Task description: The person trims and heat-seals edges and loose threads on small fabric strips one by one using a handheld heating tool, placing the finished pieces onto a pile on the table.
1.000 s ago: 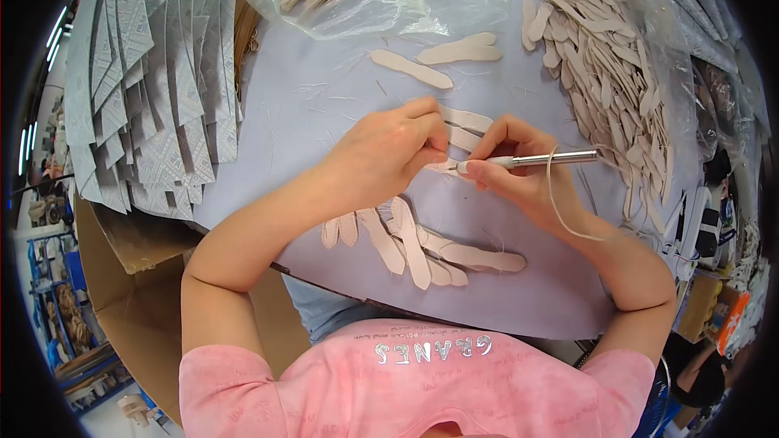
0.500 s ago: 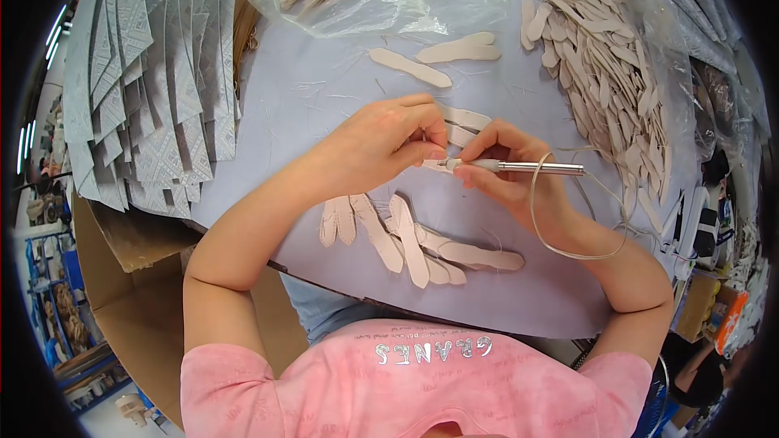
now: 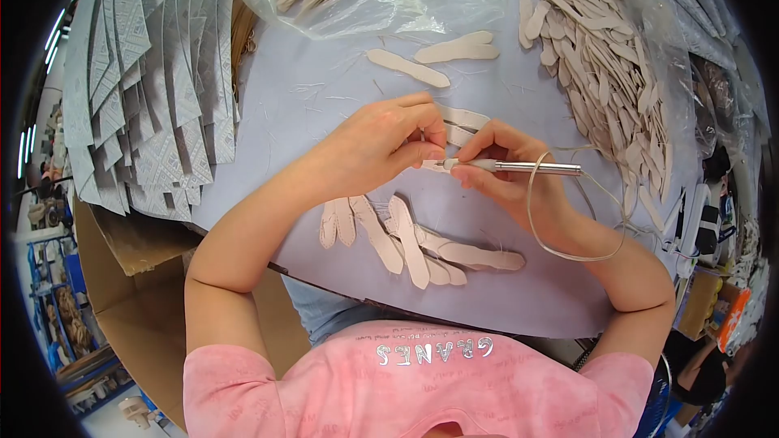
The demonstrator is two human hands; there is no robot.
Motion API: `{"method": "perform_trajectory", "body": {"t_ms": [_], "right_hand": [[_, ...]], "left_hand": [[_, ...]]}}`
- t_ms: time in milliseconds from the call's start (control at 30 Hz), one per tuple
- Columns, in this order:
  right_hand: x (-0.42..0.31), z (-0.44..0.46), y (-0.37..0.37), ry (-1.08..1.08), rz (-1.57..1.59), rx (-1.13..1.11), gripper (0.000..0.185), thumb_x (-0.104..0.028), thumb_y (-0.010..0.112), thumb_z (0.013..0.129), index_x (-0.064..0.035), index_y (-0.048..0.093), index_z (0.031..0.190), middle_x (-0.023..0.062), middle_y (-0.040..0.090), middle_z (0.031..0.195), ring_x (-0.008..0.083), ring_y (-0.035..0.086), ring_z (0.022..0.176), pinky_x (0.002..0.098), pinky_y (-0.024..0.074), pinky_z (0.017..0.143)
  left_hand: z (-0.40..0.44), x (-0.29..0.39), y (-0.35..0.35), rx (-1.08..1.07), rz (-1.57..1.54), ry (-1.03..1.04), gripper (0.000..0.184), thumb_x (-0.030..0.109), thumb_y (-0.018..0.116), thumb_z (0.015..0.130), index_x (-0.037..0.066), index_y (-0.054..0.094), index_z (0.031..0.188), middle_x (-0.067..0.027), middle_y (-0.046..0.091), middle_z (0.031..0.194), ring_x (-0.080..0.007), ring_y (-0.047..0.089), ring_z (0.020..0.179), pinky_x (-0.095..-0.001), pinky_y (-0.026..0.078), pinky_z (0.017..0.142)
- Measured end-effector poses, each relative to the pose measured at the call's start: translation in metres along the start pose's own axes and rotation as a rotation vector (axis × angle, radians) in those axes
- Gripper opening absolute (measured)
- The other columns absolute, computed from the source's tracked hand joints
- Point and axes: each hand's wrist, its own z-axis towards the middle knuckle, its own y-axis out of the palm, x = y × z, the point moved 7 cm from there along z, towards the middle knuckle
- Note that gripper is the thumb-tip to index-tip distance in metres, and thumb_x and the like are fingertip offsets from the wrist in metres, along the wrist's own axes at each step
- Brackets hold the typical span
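My right hand (image 3: 507, 166) grips a slim silver pen-shaped tool (image 3: 535, 168) with a thin pale cord looping from its back end. The tool's tip points left, towards the fingertips of my left hand (image 3: 406, 138). That hand is closed in a pinch on a small pale strip (image 3: 434, 165), mostly hidden by the fingers. Just behind the hands lie two overlapping pale strips (image 3: 469, 119). Nearer my body, several stitched pale strips (image 3: 414, 251) lie loosely heaped, with loose thread ends showing.
Long pale strips (image 3: 406, 67) lie farther back among thread scraps. A large pile of strips (image 3: 600, 57) fills the right side, beside clear plastic. Grey patterned sheets (image 3: 154, 89) hang at the left. A clear plastic bag (image 3: 373, 0) covers more strips at the back.
The tool has shifted very slightly to the left. Both hands otherwise stay in the same place and grip.
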Motion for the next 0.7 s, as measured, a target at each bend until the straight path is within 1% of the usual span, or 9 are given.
{"method": "perform_trajectory", "body": {"t_ms": [100,133,233,267,367,533,633,667,700], "right_hand": [[0.0,0.0,-0.001,-0.002,-0.063,-0.004,0.016,-0.008,0.075,0.087,-0.0033,0.059,0.09,0.0041,0.065,0.082,0.0083,0.06,0.074,0.023,0.047,0.066],[-0.001,0.0,-0.002,-0.007,-0.059,0.002,0.016,-0.008,0.075,0.087,-0.0033,0.059,0.09,0.0041,0.065,0.082,0.0083,0.06,0.074,0.023,0.047,0.066],[-0.011,0.0,-0.008,-0.034,0.077,0.005,0.017,-0.012,0.074,0.087,-0.0042,0.059,0.09,0.004,0.065,0.08,0.0079,0.059,0.073,0.023,0.0463,0.065],[-0.014,0.0,-0.01,-0.041,0.08,0.008,0.017,-0.012,0.074,0.087,-0.0042,0.059,0.09,0.004,0.065,0.08,0.0079,0.059,0.073,0.023,0.0463,0.065],[-0.015,-0.002,-0.013,0.026,0.05,-0.003,0.018,-0.014,0.073,0.087,-0.005,0.058,0.089,0.0034,0.065,0.078,0.0072,0.059,0.072,0.0227,0.0452,0.064],[-0.012,-0.001,-0.01,-0.001,-0.001,-0.01,0.019,-0.014,0.074,0.086,-0.0049,0.058,0.088,0.0026,0.064,0.077,0.0066,0.058,0.071,0.022,0.0442,0.063],[-0.006,-0.001,-0.009,-0.012,-0.08,0.004,0.018,-0.013,0.074,0.086,-0.0048,0.058,0.088,0.0017,0.063,0.078,0.0057,0.057,0.072,0.0212,0.0427,0.062],[-0.005,-0.001,-0.008,-0.01,-0.08,0.003,0.018,-0.013,0.074,0.086,-0.0048,0.058,0.088,0.0017,0.063,0.078,0.0057,0.057,0.072,0.0212,0.0427,0.062],[-0.003,-0.001,-0.007,-0.011,-0.084,0.0,0.017,-0.012,0.074,0.086,-0.0047,0.058,0.088,0.0014,0.063,0.079,0.0053,0.056,0.072,0.0211,0.0422,0.061]], "left_hand": [[-0.002,-0.008,-0.006,0.055,-0.235,-0.217,0.014,0.006,0.069,0.086,0.001,0.057,0.089,-0.0098,0.058,0.083,-0.0238,0.062,0.07,-0.0358,0.048,0.064],[-0.003,-0.009,-0.004,0.05,-0.228,-0.215,0.014,0.006,0.069,0.086,0.001,0.057,0.089,-0.0098,0.058,0.083,-0.0238,0.062,0.07,-0.0358,0.048,0.064],[-0.008,0.001,-0.001,0.1,0.112,0.045,0.013,0.002,0.072,0.084,0.002,0.061,0.092,-0.0043,0.058,0.086,-0.0126,0.057,0.065,-0.0278,0.046,0.059],[-0.009,0.006,-0.002,0.097,0.12,0.048,0.013,0.002,0.072,0.084,0.002,0.061,0.092,-0.0043,0.058,0.086,-0.0126,0.057,0.065,-0.0278,0.046,0.059],[-0.01,0.005,0.005,-0.024,0.047,-0.212,0.013,0.0,0.073,0.081,0.002,0.065,0.091,-0.0035,0.06,0.081,-0.0127,0.056,0.064,-0.0283,0.046,0.058],[-0.01,0.0,0.008,0.035,-0.018,-0.21,0.008,0.0,0.071,0.082,0.002,0.068,0.089,-0.0033,0.061,0.076,-0.013,0.058,0.065,-0.0286,0.046,0.059],[-0.009,0.005,0.01,0.075,0.131,-0.066,0.004,0.001,0.068,0.086,0.001,0.066,0.089,-0.004,0.061,0.078,-0.0127,0.06,0.066,-0.0282,0.047,0.058],[-0.009,0.005,0.01,0.076,0.129,-0.067,0.004,0.001,0.068,0.086,0.001,0.066,0.089,-0.004,0.061,0.078,-0.0127,0.06,0.066,-0.0282,0.047,0.058],[-0.009,0.001,0.009,0.07,0.09,-0.112,0.003,0.002,0.067,0.085,0.001,0.066,0.088,-0.0066,0.062,0.078,-0.0165,0.062,0.067,-0.0307,0.048,0.06]]}}
